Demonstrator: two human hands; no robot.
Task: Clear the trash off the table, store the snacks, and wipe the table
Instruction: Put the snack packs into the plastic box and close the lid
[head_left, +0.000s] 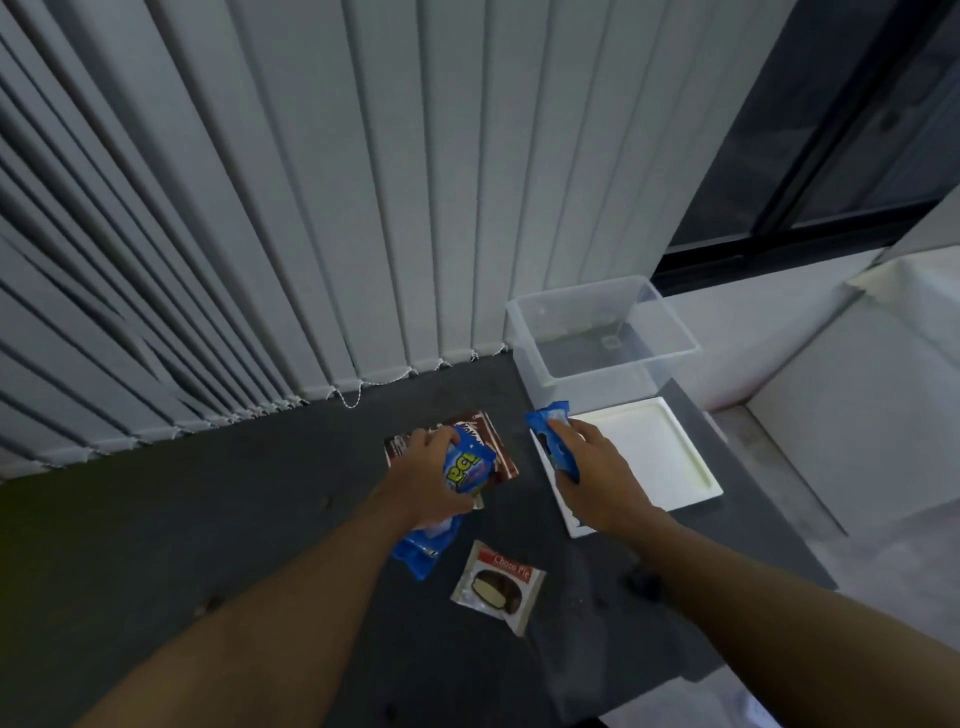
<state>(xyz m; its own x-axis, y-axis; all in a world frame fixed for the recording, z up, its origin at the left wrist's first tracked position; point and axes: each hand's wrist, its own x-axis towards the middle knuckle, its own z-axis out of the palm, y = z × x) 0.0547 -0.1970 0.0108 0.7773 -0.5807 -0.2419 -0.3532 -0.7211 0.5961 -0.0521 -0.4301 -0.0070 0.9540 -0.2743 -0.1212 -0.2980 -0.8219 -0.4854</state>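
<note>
Table (260, 519): dark grey, mottled top. Far right: clear bin (602, 338), upright, no lid on. Just near of it: white lid (654, 457), lying flat. Centre: brown packet (498, 441), partly covered. Near centre: Choco Pie packet (498, 584), flat. Left of it: blue packet (423, 548); contact with the table not determinable.

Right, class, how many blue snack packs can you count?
3. One blue pack is in the right hand, another in the left hand, a third pokes out below that hand. Others may be hidden underneath.
</note>
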